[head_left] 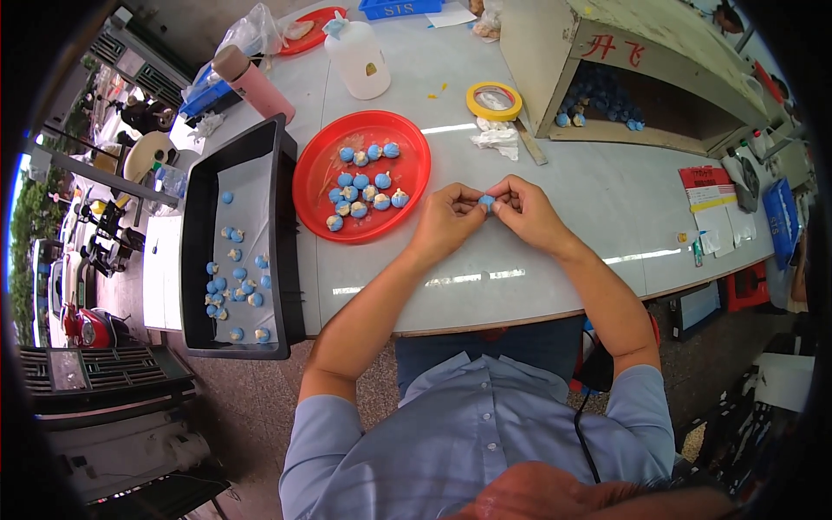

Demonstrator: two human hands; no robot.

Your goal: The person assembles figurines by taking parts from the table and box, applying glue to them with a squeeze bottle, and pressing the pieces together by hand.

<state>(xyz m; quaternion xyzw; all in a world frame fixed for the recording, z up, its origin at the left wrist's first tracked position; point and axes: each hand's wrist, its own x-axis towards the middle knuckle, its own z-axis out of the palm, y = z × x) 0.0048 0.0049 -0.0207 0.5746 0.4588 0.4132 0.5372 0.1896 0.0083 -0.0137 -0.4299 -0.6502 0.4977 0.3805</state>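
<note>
A blurred patch of my own skin [529, 494] lies nearest, at six o'clock, with my blue shirt [451, 412] just beyond it. Over the desk [373, 282], the fingers of my left hand [448, 221] and right hand [529, 217] meet, pinching one small blue ball [487, 203] between their tips. My fingers cover most of it, so I can't tell how finished this one is; being in my grip, I'd call it the piece under way.

Taking my fingers as the middle of the dial, the red tray [416, 173] sits between nine and ten o'clock, holding over a dozen loose blue balls [360, 180], several showing cream-coloured patches. Just past it, between eight and nine, the long black tray [284, 234] has more scattered balls [239, 273], again blue with some cream. Between one and two, a wooden box [542, 52] shelters a darker heap of balls [607, 91].

So I judge the batch is well short of through, though which lot is done and which waits I can't say from how they lie.

Further off, a yellow tape roll [472, 100] rests at twelve, a white jug [357, 65] between ten and eleven, and a pink bottle [256, 82] at ten.
</note>
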